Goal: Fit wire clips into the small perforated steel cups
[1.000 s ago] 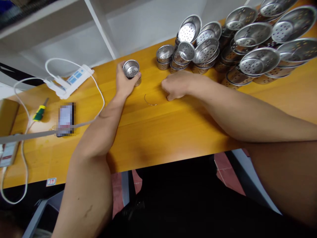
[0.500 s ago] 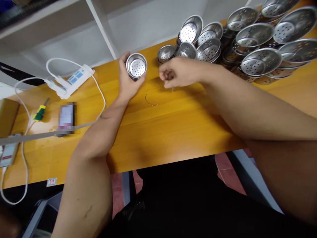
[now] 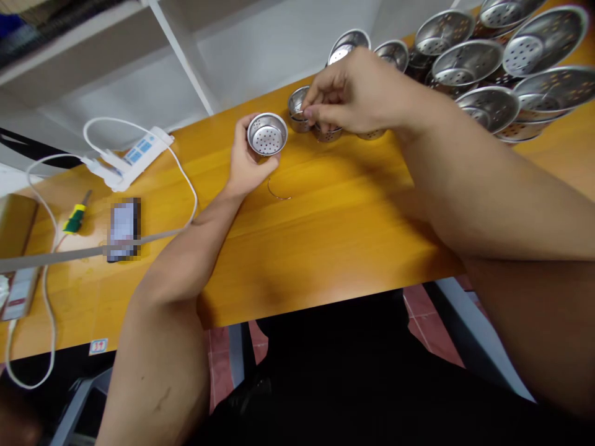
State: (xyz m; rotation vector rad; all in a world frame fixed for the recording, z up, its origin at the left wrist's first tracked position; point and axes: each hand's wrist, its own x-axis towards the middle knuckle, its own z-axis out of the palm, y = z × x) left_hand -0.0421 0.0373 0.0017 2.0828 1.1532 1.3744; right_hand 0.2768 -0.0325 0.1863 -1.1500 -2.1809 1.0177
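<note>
My left hand is wrapped round a small perforated steel cup, its open mouth tilted toward me and its holed bottom showing. My right hand is pinched, thumb against fingers, above the small cups at the back of the table. A thin, wire-like piece shows faintly at its fingertips; most of it is hidden. Just behind those fingertips stands another small perforated cup. On the table below my left hand lies a thin curved wire.
Rows of larger perforated steel cups crowd the back right of the wooden table. To the left are a white power strip with cables, a phone and a green-yellow screwdriver. A grey strap crosses there.
My right hand has moved up and away, over the small cups, still pinched. My left hand has shifted slightly right and nearer with the cup, whose mouth has tilted a little.
</note>
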